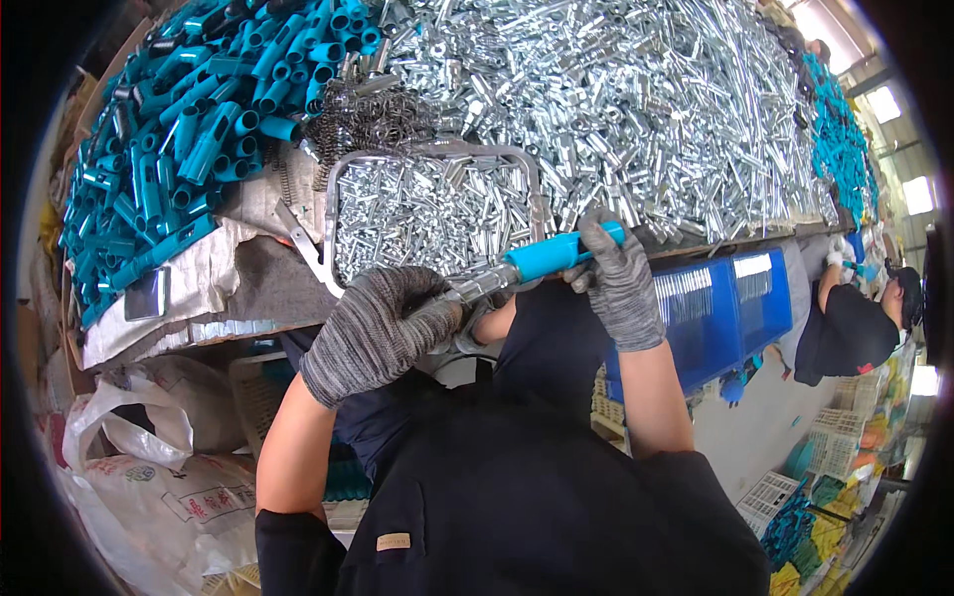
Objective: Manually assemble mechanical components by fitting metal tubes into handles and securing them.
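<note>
Head view showed both gloved hands over the desk's near edge: left hand (383, 333) clenched around a metal fitting (475, 288), right hand (618, 278) gripping the blue plastic handle (556, 253). Keeping both pieces aligned while pushing would probably seat them cleanly.

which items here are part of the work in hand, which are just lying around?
In hand: blue plastic sleeve in right hand; metal fitting in left hand; metal tray of silver parts.

Lying about: coil springs, blue crates, white sacks.
</note>
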Demonstrator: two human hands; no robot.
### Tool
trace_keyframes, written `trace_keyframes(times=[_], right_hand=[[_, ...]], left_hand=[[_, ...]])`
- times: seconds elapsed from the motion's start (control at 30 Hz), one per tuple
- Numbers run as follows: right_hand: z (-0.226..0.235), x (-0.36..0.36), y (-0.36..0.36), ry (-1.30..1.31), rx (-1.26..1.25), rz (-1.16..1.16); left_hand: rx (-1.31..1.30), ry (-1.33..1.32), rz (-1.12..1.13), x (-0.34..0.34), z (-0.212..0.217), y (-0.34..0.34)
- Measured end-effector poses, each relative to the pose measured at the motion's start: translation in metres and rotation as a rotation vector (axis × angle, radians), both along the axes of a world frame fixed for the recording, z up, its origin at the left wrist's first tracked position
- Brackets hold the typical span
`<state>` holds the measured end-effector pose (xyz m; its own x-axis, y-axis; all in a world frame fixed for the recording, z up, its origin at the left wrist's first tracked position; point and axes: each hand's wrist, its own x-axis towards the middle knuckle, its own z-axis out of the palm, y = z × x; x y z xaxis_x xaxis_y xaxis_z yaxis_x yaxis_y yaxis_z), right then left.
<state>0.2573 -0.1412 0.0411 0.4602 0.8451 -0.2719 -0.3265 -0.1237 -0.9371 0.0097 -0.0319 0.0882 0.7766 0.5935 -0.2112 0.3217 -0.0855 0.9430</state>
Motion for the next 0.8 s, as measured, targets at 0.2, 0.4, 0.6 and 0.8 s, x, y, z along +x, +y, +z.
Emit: trace_keyframes(times=[0.2,0.4,0.6,0.8], right_hand=[[0.006,0.002,0.000,0.048,0.002,0.120],[-0.008,-0.043,0.002,0.176,0.087,0.146],[-0.004,-0.044,-0.001,0.250,-0.083,0.443],[-0.005,-0.045,0.016,0.190,0.012,0.561]], left_hand=[[-0.088,0.106,-0.034,-0.003,0.014,0.004],[-0.282,-0.047,0.168,-0.002,-0.010,-0.006],[0.047,0.146,-0.061,-0.026,-0.025,0.006],[0.031,0.166,-0.010,-0.022,-0.036,0.004]])
